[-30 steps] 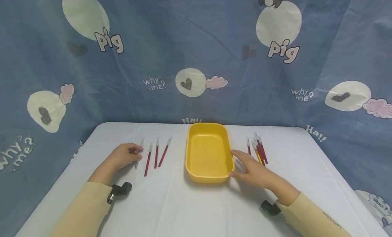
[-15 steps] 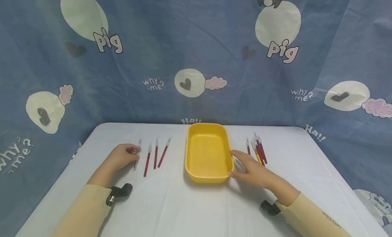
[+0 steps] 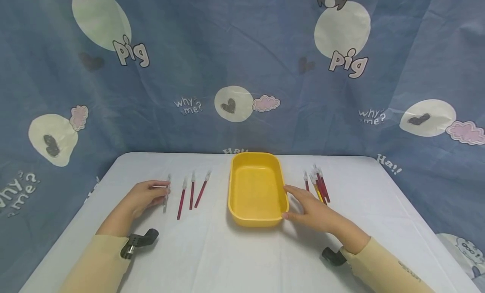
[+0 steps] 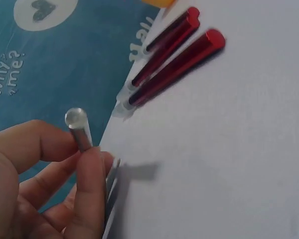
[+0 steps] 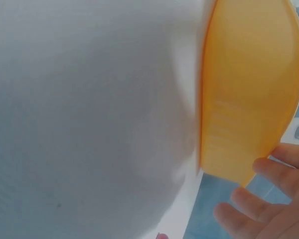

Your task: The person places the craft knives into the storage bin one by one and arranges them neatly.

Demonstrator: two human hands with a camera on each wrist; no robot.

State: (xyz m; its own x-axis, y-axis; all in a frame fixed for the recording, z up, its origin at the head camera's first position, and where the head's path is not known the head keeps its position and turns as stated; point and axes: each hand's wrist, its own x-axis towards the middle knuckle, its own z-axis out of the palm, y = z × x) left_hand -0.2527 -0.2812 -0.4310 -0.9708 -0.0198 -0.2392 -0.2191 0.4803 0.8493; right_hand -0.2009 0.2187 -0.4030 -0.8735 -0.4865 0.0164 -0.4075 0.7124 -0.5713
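My left hand (image 3: 143, 197) pinches a slim silver craft knife (image 4: 78, 124) between thumb and fingertips, at the left of the table. Its round metal end faces the left wrist camera, and the fingers hide its middle. Just to the right lie red craft knives (image 3: 182, 203) with clear caps at their far ends, side by side and apart. A yellow plastic tray (image 3: 257, 222), with nothing in it, stands mid-table. My right hand (image 3: 315, 212) rests at the tray's right side, fingers spread and fingertips at the rim in the right wrist view.
Beyond my right hand lie several more capped knives, red (image 3: 323, 187) and yellow (image 3: 318, 193), bunched together and partly hidden by the hand. A white cloth (image 3: 227, 259) covers the table. A blue patterned curtain (image 3: 197, 44) hangs behind its far edge.
My left hand has shifted slightly to the left, carrying the silver knife away from the red ones, and its fingers have straightened. The right hand and tray stay put.
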